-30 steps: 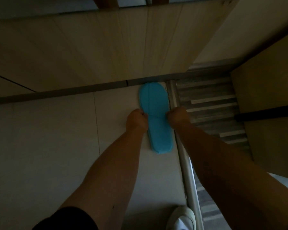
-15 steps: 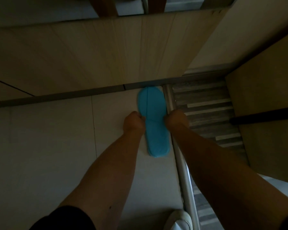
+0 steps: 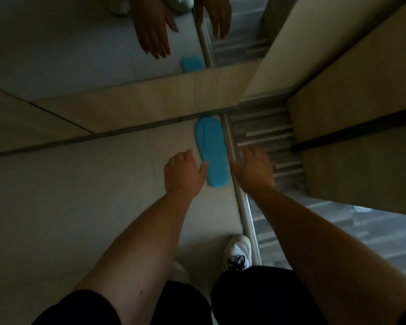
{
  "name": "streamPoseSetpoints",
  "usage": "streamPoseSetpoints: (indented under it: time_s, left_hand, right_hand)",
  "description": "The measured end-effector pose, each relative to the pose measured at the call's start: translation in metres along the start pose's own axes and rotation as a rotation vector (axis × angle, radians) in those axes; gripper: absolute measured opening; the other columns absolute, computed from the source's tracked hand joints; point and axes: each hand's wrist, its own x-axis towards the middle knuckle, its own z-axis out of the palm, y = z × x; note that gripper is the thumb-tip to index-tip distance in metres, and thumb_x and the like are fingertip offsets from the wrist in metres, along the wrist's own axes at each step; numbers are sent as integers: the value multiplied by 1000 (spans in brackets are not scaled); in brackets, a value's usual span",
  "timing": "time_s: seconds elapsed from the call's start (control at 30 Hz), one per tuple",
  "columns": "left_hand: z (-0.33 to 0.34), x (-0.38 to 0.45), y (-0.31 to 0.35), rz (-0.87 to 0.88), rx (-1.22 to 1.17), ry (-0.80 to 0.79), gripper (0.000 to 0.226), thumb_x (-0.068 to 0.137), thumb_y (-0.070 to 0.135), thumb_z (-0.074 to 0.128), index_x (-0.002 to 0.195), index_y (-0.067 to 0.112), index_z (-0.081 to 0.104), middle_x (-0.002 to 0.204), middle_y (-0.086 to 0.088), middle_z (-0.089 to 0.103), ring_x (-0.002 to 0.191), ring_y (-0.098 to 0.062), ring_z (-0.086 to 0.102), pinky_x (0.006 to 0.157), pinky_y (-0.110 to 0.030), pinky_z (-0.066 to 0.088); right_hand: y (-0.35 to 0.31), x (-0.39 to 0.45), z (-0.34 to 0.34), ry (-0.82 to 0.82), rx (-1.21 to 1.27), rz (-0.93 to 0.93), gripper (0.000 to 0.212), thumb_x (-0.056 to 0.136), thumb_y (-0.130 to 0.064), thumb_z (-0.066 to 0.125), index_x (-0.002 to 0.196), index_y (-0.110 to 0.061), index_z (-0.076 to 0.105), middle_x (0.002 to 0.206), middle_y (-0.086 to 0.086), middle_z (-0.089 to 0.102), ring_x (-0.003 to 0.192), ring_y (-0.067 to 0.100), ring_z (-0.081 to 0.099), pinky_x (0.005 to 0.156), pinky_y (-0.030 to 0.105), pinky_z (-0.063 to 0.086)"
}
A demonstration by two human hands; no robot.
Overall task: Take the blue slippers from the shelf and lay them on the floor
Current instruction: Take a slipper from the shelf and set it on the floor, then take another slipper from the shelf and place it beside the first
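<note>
A flat, bright blue fabric slippers stack lies on the pale tiled floor at the centre of the frame, toe against the wooden base panel. Either side of it, the left hand and right hand hover open and empty, gripping nothing. The laying-down looks done; whether the pair needs separating cannot be told.

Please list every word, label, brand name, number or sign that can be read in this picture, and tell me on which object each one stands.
None: there is no readable text in this view.
Blue slippers: plain blue surface, no label or brand visible.
White sneaker: no logo or writing can be made out; the picture is dim there.
Wooden panel and floor: no signs or numbers.
</note>
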Motion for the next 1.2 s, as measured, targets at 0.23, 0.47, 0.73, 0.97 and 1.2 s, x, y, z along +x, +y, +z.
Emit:
streamPoseSetpoints:
  time_s: [0.23, 0.47, 0.73, 0.97, 1.2]
  left_hand:
    - [-152, -113, 30, 195, 200, 17, 81, 89, 64, 33, 149, 11, 19, 157, -13, 26, 147, -33, 16, 118, -51, 9]
    - [-268, -195, 82, 311, 219, 17, 79, 91, 61, 33, 150, 10, 18, 159, -13, 22, 148, -30, 12, 120, -50, 8]
    - [-299, -226, 162, 583, 298, 47, 76, 94, 57, 31, 150, 8, 16, 159, -15, 20, 149, -31, 11, 121, -49, 9]
    - [-269, -239, 235, 651, 297, -6, 74, 94, 56, 32, 150, 8, 17, 159, -15, 20, 149, -31, 12, 121, -48, 8]
    - [-221, -242, 312, 623, 325, -102, 72, 95, 54, 35, 147, 7, 23, 156, -15, 26, 147, -31, 16, 121, -47, 12]
  right_hand:
    - [-24, -133, -159, -12, -102, -52, 74, 96, -62, 26, 154, -21, 7, 164, 7, -1, 150, 25, -7, 121, 49, 1]
    - [-37, -215, -285, 25, -158, -41, 77, 93, -66, 21, 154, -22, 3, 164, 6, -5, 149, 25, -12, 121, 51, -4]
    - [0, -249, -343, 117, -81, 126, 74, 94, -62, 30, 153, -20, 16, 164, 6, 6, 150, 25, -5, 121, 51, -2]
    - [80, -259, -358, 161, 4, 261, 72, 96, -60, 31, 153, -19, 18, 163, 6, 7, 151, 24, -3, 121, 47, -5]
    - [167, -237, -367, 163, 76, 364, 69, 96, -59, 31, 151, -18, 23, 163, 7, 11, 150, 27, 1, 120, 48, -2]
